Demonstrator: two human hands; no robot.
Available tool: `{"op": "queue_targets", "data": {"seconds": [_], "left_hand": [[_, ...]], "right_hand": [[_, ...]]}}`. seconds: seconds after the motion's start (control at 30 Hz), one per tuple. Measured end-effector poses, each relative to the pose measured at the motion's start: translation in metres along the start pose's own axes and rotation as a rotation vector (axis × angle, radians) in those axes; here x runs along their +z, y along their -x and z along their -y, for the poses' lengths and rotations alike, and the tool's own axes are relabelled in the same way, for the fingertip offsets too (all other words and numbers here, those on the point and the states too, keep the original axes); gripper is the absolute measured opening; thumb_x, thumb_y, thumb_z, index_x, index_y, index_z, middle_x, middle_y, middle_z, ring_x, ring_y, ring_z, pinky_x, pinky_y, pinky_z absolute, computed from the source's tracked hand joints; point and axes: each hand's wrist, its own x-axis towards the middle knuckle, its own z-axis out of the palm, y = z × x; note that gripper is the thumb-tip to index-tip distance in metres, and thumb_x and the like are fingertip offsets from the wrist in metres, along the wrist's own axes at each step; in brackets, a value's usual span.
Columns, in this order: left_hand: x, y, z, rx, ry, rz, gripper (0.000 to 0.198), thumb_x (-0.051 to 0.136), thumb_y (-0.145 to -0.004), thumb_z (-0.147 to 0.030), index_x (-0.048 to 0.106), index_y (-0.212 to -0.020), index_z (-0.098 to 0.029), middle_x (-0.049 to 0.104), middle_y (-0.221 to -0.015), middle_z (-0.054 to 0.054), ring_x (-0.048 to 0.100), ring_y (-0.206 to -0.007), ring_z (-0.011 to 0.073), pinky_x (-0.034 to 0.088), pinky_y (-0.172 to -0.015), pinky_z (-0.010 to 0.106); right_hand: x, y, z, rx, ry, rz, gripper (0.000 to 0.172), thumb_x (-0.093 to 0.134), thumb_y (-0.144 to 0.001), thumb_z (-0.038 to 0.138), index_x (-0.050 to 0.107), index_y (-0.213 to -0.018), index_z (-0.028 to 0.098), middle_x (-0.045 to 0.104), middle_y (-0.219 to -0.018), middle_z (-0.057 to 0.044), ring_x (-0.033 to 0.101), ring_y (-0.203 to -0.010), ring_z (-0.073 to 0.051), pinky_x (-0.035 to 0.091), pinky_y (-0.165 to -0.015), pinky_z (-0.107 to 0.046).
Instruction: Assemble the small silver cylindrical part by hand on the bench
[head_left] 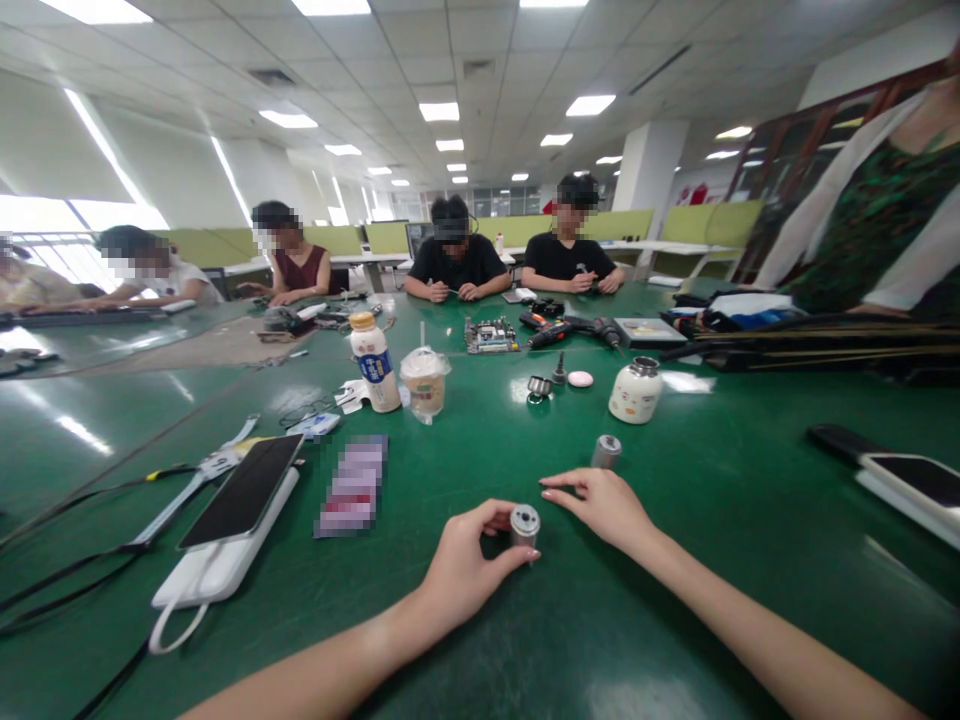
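Observation:
My left hand [469, 560] closes its thumb and fingers around the sides of a small silver metal cylinder [525, 525]. The cylinder stands upright on the green table, and its motor-like top face shows a dark centre and small holes. To its right, my right hand [600, 505] reaches over the table, thumb and forefinger stretched out with a narrow gap between the tips. I see nothing between those fingers. A second silver cylinder [606, 452] stands just behind my right hand, apart from it.
A phone [244, 490] on a white power bank lies left, near a purple packet [352, 490]. Farther back stand a bottle [375, 365], a drink cup [426, 385] and a white jar [635, 392]. Beyond are a circuit board [491, 336], drills [574, 330] and several people.

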Motion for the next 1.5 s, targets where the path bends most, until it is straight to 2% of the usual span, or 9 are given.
{"op": "queue_targets", "data": {"seconds": [0.13, 0.3, 0.5, 0.7, 0.9, 1.03, 1.17, 1.37, 1.5], "left_hand": [[0.000, 0.000, 0.000, 0.002, 0.000, 0.000, 0.029, 0.078, -0.072, -0.027, 0.068, -0.099, -0.022, 0.073, -0.091, -0.001, 0.066, -0.082, 0.0159, 0.049, -0.076, 0.024], [0.001, 0.001, 0.001, 0.005, 0.008, 0.006, 0.031, 0.078, -0.072, -0.026, 0.067, -0.101, -0.022, 0.073, -0.092, -0.001, 0.066, -0.082, 0.0156, 0.049, -0.076, 0.024], [0.001, 0.001, 0.002, 0.016, 0.021, 0.012, 0.031, 0.078, -0.073, -0.026, 0.067, -0.102, -0.022, 0.073, -0.090, -0.001, 0.066, -0.081, 0.0154, 0.050, -0.075, 0.024], [0.001, 0.000, 0.003, 0.028, 0.032, 0.009, 0.029, 0.077, -0.073, -0.025, 0.067, -0.101, -0.022, 0.073, -0.090, -0.001, 0.065, -0.081, 0.0151, 0.050, -0.075, 0.024], [0.000, 0.000, 0.002, 0.012, 0.011, 0.014, 0.031, 0.077, -0.073, -0.026, 0.068, -0.102, -0.022, 0.074, -0.094, 0.000, 0.066, -0.084, 0.0164, 0.050, -0.078, 0.025], [0.000, 0.000, 0.000, 0.008, -0.002, 0.007, 0.031, 0.077, -0.073, -0.028, 0.067, -0.101, -0.021, 0.074, -0.091, 0.001, 0.066, -0.082, 0.0172, 0.051, -0.077, 0.027], [0.000, 0.001, 0.000, 0.016, 0.001, 0.007, 0.029, 0.076, -0.073, -0.028, 0.067, -0.101, -0.022, 0.073, -0.090, 0.000, 0.066, -0.080, 0.0166, 0.052, -0.076, 0.026], [0.000, 0.001, 0.000, 0.014, -0.006, 0.006, 0.031, 0.077, -0.072, -0.027, 0.067, -0.101, -0.021, 0.074, -0.093, 0.001, 0.067, -0.083, 0.0173, 0.051, -0.078, 0.026], [0.000, 0.001, -0.001, -0.001, -0.012, 0.005, 0.030, 0.078, -0.072, -0.027, 0.068, -0.099, -0.021, 0.074, -0.092, 0.000, 0.067, -0.083, 0.0172, 0.051, -0.078, 0.026]], "right_hand": [[-0.002, -0.001, 0.007, -0.008, -0.124, -0.025, 0.022, 0.063, -0.084, 0.042, 0.077, -0.092, 0.027, 0.076, -0.096, -0.004, 0.069, -0.084, -0.024, 0.054, -0.079, -0.035], [-0.013, 0.007, 0.042, -0.085, -0.433, 0.072, 0.028, 0.064, -0.083, 0.041, 0.076, -0.095, 0.019, 0.075, -0.095, -0.007, 0.068, -0.083, -0.023, 0.052, -0.073, -0.030], [-0.018, 0.022, 0.067, -0.156, -0.325, 0.109, 0.015, 0.066, -0.083, 0.031, 0.077, -0.092, 0.027, 0.072, -0.082, -0.002, 0.063, -0.073, -0.016, 0.046, -0.062, -0.022], [-0.013, 0.023, 0.065, -0.192, -0.178, 0.057, 0.016, 0.064, -0.085, 0.037, 0.077, -0.089, 0.029, 0.070, -0.076, 0.000, 0.059, -0.068, -0.014, 0.039, -0.058, -0.021], [-0.019, 0.020, 0.063, -0.155, -0.114, -0.101, 0.045, 0.050, -0.092, 0.048, 0.077, -0.068, 0.022, 0.059, -0.057, -0.001, 0.050, -0.053, -0.012, 0.034, -0.053, -0.024], [-0.019, 0.020, 0.063, -0.171, -0.113, -0.045, 0.026, 0.060, -0.086, 0.045, 0.078, -0.090, 0.027, 0.059, -0.061, 0.000, 0.048, -0.055, -0.013, 0.031, -0.051, -0.024], [-0.016, 0.022, 0.065, -0.211, -0.061, 0.033, 0.019, 0.065, -0.083, 0.042, 0.077, -0.093, 0.031, 0.053, -0.057, 0.002, 0.045, -0.052, -0.012, 0.028, -0.050, -0.024], [-0.023, 0.018, 0.063, -0.155, -0.151, -0.095, 0.024, 0.063, -0.085, 0.044, 0.078, -0.092, 0.026, 0.062, -0.062, 0.000, 0.046, -0.053, -0.012, 0.031, -0.050, -0.025], [-0.022, 0.008, 0.042, -0.108, -0.103, -0.116, 0.022, 0.062, -0.085, 0.043, 0.077, -0.091, 0.029, 0.072, -0.079, -0.001, 0.057, -0.062, -0.015, 0.040, -0.056, -0.025]]}}
